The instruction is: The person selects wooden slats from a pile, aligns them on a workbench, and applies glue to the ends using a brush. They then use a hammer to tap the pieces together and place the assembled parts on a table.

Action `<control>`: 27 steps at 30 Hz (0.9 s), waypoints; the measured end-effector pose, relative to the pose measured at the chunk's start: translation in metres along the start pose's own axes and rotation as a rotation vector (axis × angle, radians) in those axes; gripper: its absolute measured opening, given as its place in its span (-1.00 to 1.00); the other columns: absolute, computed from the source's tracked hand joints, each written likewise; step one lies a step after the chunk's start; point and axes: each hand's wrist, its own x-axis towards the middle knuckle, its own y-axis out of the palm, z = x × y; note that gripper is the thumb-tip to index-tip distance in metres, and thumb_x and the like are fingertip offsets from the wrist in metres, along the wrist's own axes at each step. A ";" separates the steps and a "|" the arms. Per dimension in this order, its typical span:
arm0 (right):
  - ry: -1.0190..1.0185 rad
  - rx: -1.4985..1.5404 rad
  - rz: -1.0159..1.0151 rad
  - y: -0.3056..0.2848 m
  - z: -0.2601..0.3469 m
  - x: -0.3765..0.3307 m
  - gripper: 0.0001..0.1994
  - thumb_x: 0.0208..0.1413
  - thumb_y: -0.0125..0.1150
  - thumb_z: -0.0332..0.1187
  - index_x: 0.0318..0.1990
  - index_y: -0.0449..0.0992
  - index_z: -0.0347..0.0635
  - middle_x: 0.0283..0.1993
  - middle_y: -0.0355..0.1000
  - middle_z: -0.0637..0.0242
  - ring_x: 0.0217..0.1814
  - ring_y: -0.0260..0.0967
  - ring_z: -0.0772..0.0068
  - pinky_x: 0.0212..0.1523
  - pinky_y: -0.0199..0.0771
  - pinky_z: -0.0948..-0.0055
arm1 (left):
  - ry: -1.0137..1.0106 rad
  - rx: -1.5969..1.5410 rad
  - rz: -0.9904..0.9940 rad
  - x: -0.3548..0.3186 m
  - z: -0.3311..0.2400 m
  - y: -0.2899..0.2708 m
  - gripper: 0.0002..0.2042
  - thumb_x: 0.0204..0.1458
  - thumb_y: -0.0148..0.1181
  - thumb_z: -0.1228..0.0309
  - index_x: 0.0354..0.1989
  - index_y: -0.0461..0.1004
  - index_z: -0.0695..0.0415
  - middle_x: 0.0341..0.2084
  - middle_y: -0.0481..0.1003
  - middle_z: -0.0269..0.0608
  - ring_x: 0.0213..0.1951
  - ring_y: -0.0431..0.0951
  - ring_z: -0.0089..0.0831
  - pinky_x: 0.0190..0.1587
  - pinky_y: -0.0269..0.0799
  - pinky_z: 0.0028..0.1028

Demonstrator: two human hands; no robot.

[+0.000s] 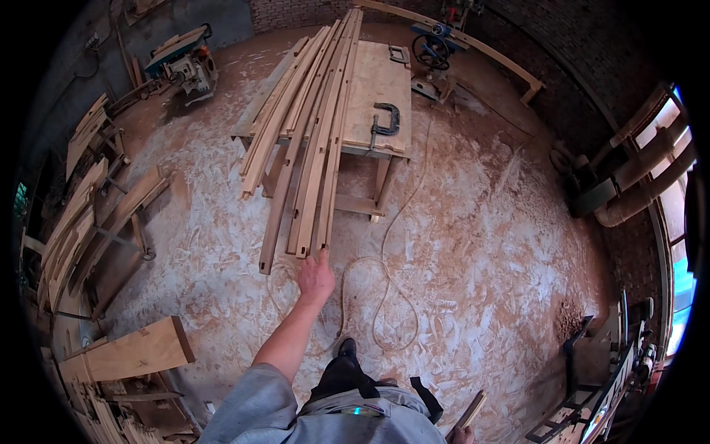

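Just beyond the left hand (316,277), a bundle of long wooden slats (310,148) juts off the near edge of a workbench (381,81); the hand reaches forward with fingers extended, fingertips touching the end of one slat, not closed around it. Right of the slats on the benchtop lies a dark clamp (386,122). Below and right of the left hand a pale cord (384,296) loops across the sawdust-covered floor (488,237). The right hand (462,435) shows only at the lower edge, holding a short wooden piece (471,411); its grip cannot be made out fully. Far left of the hands, planks (129,351) lean in stacks.
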 end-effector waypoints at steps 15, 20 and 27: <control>-0.040 -0.082 0.002 0.003 -0.006 0.011 -0.70 0.15 0.10 -0.11 -0.33 0.39 -0.19 -0.49 0.28 0.39 -0.47 0.16 0.52 -0.52 0.17 0.47 | -0.263 -0.541 0.001 -0.056 0.022 0.031 -0.51 -0.02 0.13 0.32 0.11 0.23 0.14 -0.09 0.43 0.07 -0.09 0.48 -0.07 -0.07 0.40 -0.24; -0.028 -0.076 0.017 0.008 0.011 0.010 -0.70 0.16 0.09 -0.11 -0.33 0.39 -0.19 -0.50 0.28 0.39 -0.48 0.17 0.52 -0.52 0.17 0.46 | -0.418 -0.994 0.068 -0.052 0.035 0.055 -0.65 -0.06 0.22 0.35 -0.10 0.37 0.20 -0.37 0.53 -0.06 -0.25 0.55 -0.17 -0.15 0.41 -0.30; -0.030 -0.091 0.032 0.007 0.022 0.013 -0.71 0.16 0.08 -0.12 -0.33 0.39 -0.19 -0.50 0.28 0.39 -0.49 0.18 0.51 -0.52 0.18 0.45 | -0.436 -1.174 0.103 -0.041 0.033 0.051 -0.71 -0.08 0.23 0.40 -0.21 0.39 0.26 -0.46 0.53 -0.21 -0.53 0.51 -0.50 -0.44 0.43 -0.48</control>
